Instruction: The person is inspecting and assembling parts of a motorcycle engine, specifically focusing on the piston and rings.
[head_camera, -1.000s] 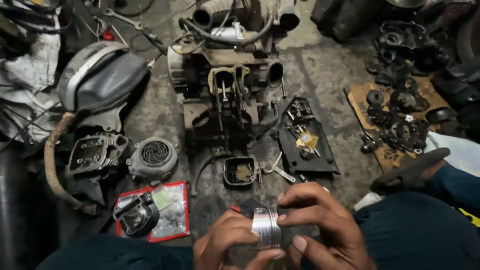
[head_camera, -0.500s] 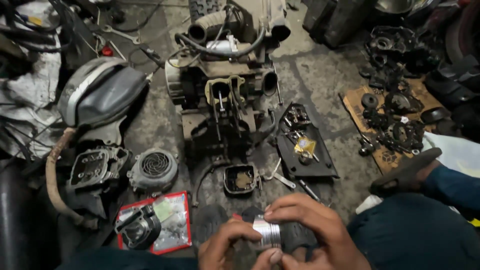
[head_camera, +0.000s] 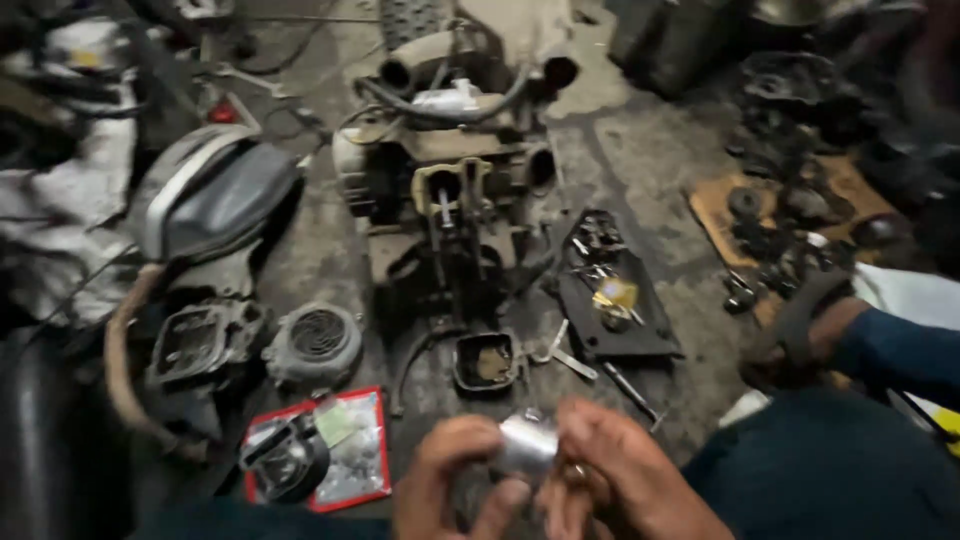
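Note:
A shiny metal piston (head_camera: 527, 446) sits between both my hands at the bottom centre of the head view. My left hand (head_camera: 452, 482) cups it from the left and below. From the right, my right hand (head_camera: 618, 470) wraps around it, fingers curled over its side. Straight ahead on the concrete floor lies a stripped engine block (head_camera: 450, 200) with an open cylinder mouth, with hoses at its top. A small dark square cap (head_camera: 484, 361) rests just beyond my hands.
A black tray (head_camera: 612, 300) of small parts lies right of the engine. A round fan cover (head_camera: 315, 345) and a cylinder head (head_camera: 195, 345) lie left. A red-edged packet (head_camera: 330, 450) lies near left. Cardboard (head_camera: 800, 215) with greasy parts lies at the far right, and my sandalled foot (head_camera: 805, 325) nearby.
The view has tilted and shifted slightly, so the hands sit lower in frame. My fingers have turned the piston between them; it stays held in both hands.

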